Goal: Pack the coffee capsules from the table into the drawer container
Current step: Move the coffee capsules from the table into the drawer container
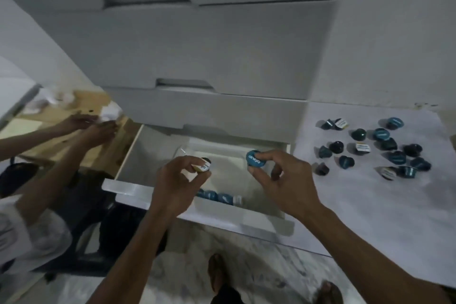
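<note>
The bottom drawer (138, 150) of a white drawer unit stands pulled out, with a white inner container (222, 153) in it. A short row of blue capsules (217, 197) lies along the container's near wall. My left hand (177, 180) hovers over the container and pinches a capsule with a white and yellow lid (204, 165). My right hand (283, 175) holds a blue-lidded capsule (254, 158) over the container's right part. Several dark and blue capsules (370, 145) lie scattered on the white table to the right.
Closed drawers (197, 52) of the unit rise behind the open one. At the left another person (37, 205) works with both hands at a wooden surface (74, 126). My feet (219, 271) stand on the marble floor below the drawer front (128, 189).
</note>
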